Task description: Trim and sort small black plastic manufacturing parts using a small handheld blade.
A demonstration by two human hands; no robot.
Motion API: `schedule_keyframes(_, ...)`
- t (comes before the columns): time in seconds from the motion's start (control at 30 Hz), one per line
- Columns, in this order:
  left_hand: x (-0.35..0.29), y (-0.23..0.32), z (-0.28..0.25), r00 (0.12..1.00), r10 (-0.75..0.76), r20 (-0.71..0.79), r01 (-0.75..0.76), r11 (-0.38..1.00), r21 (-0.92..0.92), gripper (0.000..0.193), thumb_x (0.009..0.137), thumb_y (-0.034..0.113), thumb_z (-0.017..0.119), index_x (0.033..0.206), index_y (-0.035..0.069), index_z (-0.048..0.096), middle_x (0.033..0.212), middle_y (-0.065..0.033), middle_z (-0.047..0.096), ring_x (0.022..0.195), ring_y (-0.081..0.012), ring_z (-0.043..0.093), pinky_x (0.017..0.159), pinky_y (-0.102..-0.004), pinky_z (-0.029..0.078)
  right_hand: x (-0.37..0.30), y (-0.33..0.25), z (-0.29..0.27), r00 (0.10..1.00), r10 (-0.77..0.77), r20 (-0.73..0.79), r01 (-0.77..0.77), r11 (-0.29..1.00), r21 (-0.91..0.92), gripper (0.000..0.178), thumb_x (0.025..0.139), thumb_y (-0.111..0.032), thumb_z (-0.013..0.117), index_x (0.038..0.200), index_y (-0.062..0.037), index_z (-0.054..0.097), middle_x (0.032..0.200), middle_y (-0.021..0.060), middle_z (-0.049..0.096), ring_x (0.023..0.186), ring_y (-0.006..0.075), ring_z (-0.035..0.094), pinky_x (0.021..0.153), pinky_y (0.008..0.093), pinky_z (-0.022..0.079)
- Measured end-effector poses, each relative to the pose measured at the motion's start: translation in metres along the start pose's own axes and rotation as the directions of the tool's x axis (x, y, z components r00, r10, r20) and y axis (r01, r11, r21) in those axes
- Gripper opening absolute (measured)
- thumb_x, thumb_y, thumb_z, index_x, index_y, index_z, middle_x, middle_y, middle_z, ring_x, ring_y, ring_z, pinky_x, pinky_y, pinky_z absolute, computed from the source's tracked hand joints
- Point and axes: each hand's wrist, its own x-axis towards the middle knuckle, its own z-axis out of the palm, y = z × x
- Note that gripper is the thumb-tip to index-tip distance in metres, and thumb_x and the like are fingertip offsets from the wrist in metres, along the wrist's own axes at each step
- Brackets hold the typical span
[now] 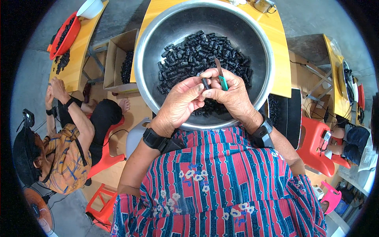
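Shirt [221,173] at six o'clock; left hand [178,98] pinches black part [205,83]; right hand [235,94] clasps knife [223,83], pointed to twelve, likely for safety.

A garment [221,189] at six o'clock shows pink-red and teal-blue stripes — white flowers scattered over them — with short sleeves [128,209] at seven and four. Black strap [154,140], left wrist, eight o'clock; dark band [259,131] with greyish case [267,125], right wrist, three.
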Motion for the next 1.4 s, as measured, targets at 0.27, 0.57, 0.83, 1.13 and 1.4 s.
schedule_keyframes(0.27,0.001,-0.002,-0.008,1.0,0.019,0.023,-0.019,1.0,-0.018,0.03,0.095,0.018,0.056,0.122,0.005,0.053,0.104,-0.0022,0.061,0.089,-0.0076,0.058,0.078,-0.025,0.051,0.001,0.004,0.001,1.0,-0.023,-0.007,0.023,0.999,-0.037,0.036,0.073,-0.001,0.076,0.108,-0.0074,0.065,0.07,-0.0112,0.037,0.063,-0.0001,0.034,0.055,0.0157,0.032)
schedule_keyframes(0.57,0.001,-0.001,0.016,0.992,0.093,-0.086,-0.085,0.993,0.082,0.018,0.099,0.027,0.051,0.106,0.011,0.053,0.086,0.0032,0.053,0.074,-0.0054,0.049,0.066,-0.0226,0.043,0.0,0.004,0.002,0.994,-0.109,-0.031,0.102,0.978,-0.18,0.038,0.074,-0.006,0.076,0.11,-0.0056,0.065,0.073,-0.0089,0.044,0.064,0.0009,0.035,0.056,0.0168,0.032)
schedule_keyframes(0.83,0.0,-0.002,0.009,0.987,0.155,-0.032,-0.153,0.986,0.065,0.018,0.1,0.026,0.048,0.108,0.01,0.048,0.086,0.0002,0.052,0.073,-0.007,0.047,0.067,-0.0237,0.043,-0.004,-0.004,0.001,0.931,-0.363,0.036,0.32,0.766,-0.557,0.022,0.094,-0.024,0.051,0.094,-0.003,0.056,0.082,0.0169,0.058,0.074,0.036,0.059,0.066,0.0396,0.046)
schedule_keyframes(1.13,-0.002,0.0,0.008,0.978,0.208,0.003,-0.207,0.969,0.133,0.019,0.098,0.023,0.051,0.108,0.007,0.049,0.089,0.0,0.052,0.073,-0.0064,0.048,0.066,-0.0226,0.044,-0.006,-0.007,0.005,0.931,-0.315,0.183,0.337,0.553,-0.762,0.022,0.092,-0.028,0.054,0.088,-0.006,0.054,0.079,0.0143,0.055,0.072,0.0351,0.059,0.06,0.0438,0.046)
schedule_keyframes(1.4,-0.003,-0.001,0.013,0.975,0.219,-0.041,-0.214,0.97,0.113,0.018,0.097,0.02,0.053,0.11,0.008,0.05,0.086,0.0008,0.052,0.071,-0.0056,0.048,0.066,-0.0228,0.046,-0.007,-0.012,0.006,0.923,-0.332,0.195,0.354,0.538,-0.765,0.024,0.092,-0.029,0.054,0.087,-0.0063,0.053,0.077,0.0127,0.054,0.071,0.0331,0.059,0.059,0.0423,0.047)
